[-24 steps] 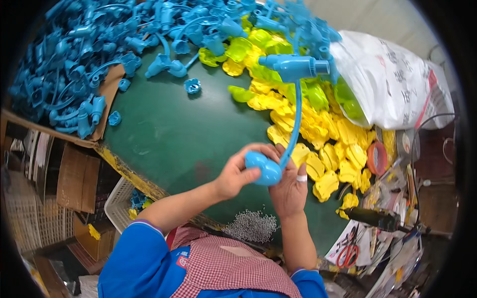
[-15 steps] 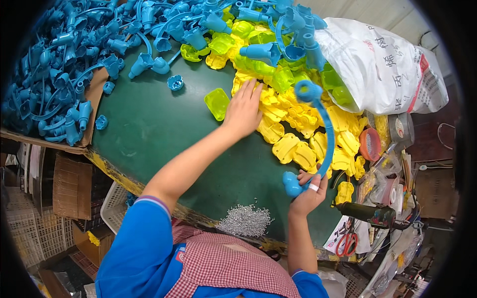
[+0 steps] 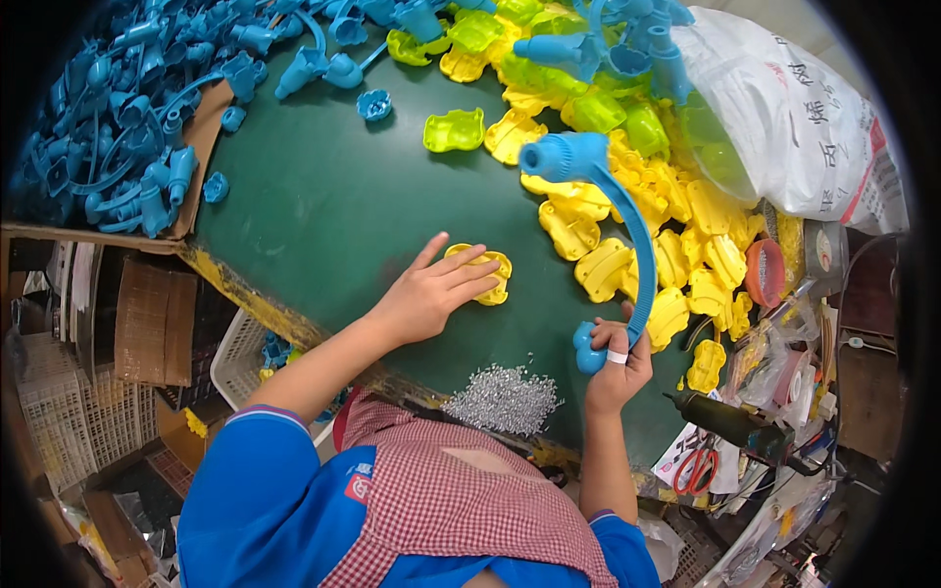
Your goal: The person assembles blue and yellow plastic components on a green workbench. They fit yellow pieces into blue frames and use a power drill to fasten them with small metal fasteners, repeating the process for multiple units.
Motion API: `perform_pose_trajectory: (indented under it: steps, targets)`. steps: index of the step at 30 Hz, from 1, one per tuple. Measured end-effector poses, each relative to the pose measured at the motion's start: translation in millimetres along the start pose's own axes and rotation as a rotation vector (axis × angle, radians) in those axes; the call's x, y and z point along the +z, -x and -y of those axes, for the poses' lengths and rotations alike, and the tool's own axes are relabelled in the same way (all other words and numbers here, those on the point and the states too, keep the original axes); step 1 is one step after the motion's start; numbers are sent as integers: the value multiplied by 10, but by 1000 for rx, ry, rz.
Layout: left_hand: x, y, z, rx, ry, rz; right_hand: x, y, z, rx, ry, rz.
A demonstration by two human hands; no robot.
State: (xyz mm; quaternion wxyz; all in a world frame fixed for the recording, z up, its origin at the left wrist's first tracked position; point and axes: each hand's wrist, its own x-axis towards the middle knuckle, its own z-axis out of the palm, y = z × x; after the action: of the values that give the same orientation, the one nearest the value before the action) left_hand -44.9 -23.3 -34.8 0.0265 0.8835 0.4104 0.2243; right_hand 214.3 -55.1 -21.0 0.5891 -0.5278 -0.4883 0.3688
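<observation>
On my feed, the left hand [image 3: 428, 296] has dropped from the yellow pile [image 3: 720, 257] to the frame's centre, fingers spread open over a yellow shell [image 3: 504, 269] on the bench [image 3: 323, 186]. Right of centre, I still see the right hand [image 3: 616, 374] gripping the blue curved part [image 3: 639, 245], its upper end now turned left.

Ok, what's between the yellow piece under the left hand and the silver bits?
In the head view, bare green table lies between the yellow piece under the left hand and the heaped silver bits.
</observation>
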Motion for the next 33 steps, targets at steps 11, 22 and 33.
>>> perform_pose_trajectory:
  steps: [11, 22, 33]
  targets:
    - [200, -46, -214, -457, 109, -115, 307, 72, 104, 175, -7, 154]
    - [-92, -130, -667, -923, 1731, -544, 668, 117, 283, 45, 214, 249]
    - [-393, -227, -743, -851, 2066, -972, 839, 343, 182, -404, 407, 511]
